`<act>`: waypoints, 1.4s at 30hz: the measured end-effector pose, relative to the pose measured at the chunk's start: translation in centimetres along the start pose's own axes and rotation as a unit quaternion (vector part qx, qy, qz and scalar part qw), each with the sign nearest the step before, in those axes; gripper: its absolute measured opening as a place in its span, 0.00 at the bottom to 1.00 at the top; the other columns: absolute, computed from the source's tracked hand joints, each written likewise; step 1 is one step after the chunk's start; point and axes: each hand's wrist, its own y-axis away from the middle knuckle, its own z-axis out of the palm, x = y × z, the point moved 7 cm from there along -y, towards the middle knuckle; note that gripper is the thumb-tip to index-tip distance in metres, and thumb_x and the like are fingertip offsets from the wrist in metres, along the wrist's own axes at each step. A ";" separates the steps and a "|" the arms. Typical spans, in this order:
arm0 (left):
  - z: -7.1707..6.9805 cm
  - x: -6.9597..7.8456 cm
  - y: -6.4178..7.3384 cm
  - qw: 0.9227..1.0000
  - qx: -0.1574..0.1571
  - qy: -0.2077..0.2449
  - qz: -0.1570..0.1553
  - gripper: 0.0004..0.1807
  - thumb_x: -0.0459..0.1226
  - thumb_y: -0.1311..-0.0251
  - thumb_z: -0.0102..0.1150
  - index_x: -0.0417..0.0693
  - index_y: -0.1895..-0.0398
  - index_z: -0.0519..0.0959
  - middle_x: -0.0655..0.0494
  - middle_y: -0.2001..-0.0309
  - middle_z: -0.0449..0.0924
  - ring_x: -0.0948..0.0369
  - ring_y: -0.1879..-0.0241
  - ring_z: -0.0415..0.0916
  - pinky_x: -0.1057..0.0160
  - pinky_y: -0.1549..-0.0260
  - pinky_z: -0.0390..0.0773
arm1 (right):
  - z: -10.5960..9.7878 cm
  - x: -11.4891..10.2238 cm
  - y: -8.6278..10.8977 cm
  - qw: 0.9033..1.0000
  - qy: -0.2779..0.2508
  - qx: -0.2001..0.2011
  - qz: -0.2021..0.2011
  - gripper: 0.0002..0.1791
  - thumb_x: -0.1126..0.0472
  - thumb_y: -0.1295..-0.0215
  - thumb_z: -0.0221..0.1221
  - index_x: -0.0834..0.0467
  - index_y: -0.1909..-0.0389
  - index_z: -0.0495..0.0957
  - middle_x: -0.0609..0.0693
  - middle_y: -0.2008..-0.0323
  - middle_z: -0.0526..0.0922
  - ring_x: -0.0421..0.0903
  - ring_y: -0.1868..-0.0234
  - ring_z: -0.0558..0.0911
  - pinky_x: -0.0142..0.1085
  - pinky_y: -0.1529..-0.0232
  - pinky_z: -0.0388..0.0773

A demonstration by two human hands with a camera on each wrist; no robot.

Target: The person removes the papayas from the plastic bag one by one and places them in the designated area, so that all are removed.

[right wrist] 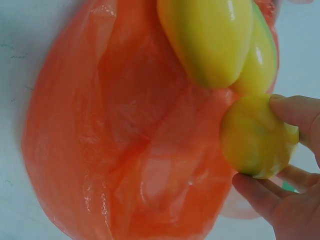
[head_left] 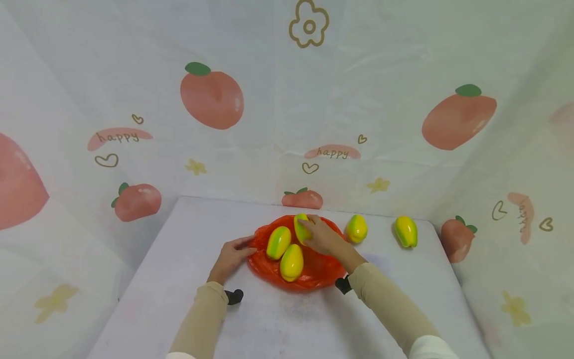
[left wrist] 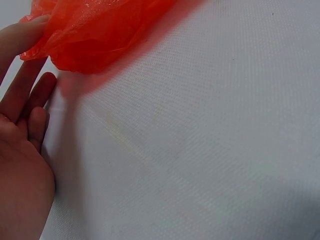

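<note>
A red plastic bag point(head_left: 320, 269) lies spread open on the table, with two glossy yellow-green papayas point(head_left: 279, 243) on its left part. My left hand point(head_left: 230, 259) pinches the bag's left edge, thumb on top and a finger underneath, while its other fingers are bent loosely in the left wrist view. Over the far part of the bag, my right hand point(head_left: 320, 237) grips another papaya point(right wrist: 257, 135) between thumb and fingers. The right wrist view shows that papaya end-on, close beside the two in the bag.
Right of the bag, one papaya point(head_left: 357, 229) stands near the table's back edge, and another papaya point(head_left: 405, 232) lies farther right. A pale cloth point(head_left: 269, 99) printed with peaches and hearts hangs behind and beside the white table point(head_left: 179, 239).
</note>
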 end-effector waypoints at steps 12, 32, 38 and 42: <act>0.1 0.2 0.0 1.000 0.000 0.004 0.003 0.25 0.45 0.35 0.66 0.63 0.34 0.79 0.54 0.31 0.76 0.51 0.27 0.68 0.47 0.29 0.72 | -1.7 0.9 1.5 0.998 -0.043 0.045 0.007 0.38 0.56 0.31 0.64 0.43 0.23 0.62 0.56 0.21 0.57 0.58 0.28 0.71 0.53 0.32 0.77; -0.1 0.4 0.1 1.000 -0.002 0.002 -0.001 0.25 0.46 0.34 0.66 0.63 0.33 0.78 0.53 0.30 0.75 0.50 0.26 0.67 0.45 0.28 0.71 | -4.0 4.5 4.3 0.988 -0.095 0.117 0.031 0.38 0.56 0.32 0.65 0.47 0.22 0.62 0.62 0.21 0.55 0.65 0.30 0.73 0.59 0.35 0.77; -0.1 0.1 0.1 1.000 -0.001 -0.004 -0.007 0.25 0.46 0.34 0.65 0.63 0.33 0.78 0.53 0.29 0.75 0.50 0.26 0.67 0.45 0.28 0.71 | -3.9 6.0 4.9 0.985 -0.111 0.127 0.047 0.39 0.56 0.31 0.63 0.47 0.22 0.60 0.61 0.21 0.54 0.65 0.27 0.68 0.60 0.34 0.76; 0.0 0.2 0.1 1.000 0.000 -0.004 -0.009 0.25 0.46 0.34 0.65 0.63 0.33 0.78 0.53 0.29 0.75 0.50 0.26 0.67 0.45 0.28 0.71 | -4.0 6.9 5.5 0.981 -0.125 0.145 0.042 0.38 0.57 0.31 0.63 0.50 0.23 0.62 0.62 0.21 0.55 0.66 0.27 0.67 0.62 0.33 0.75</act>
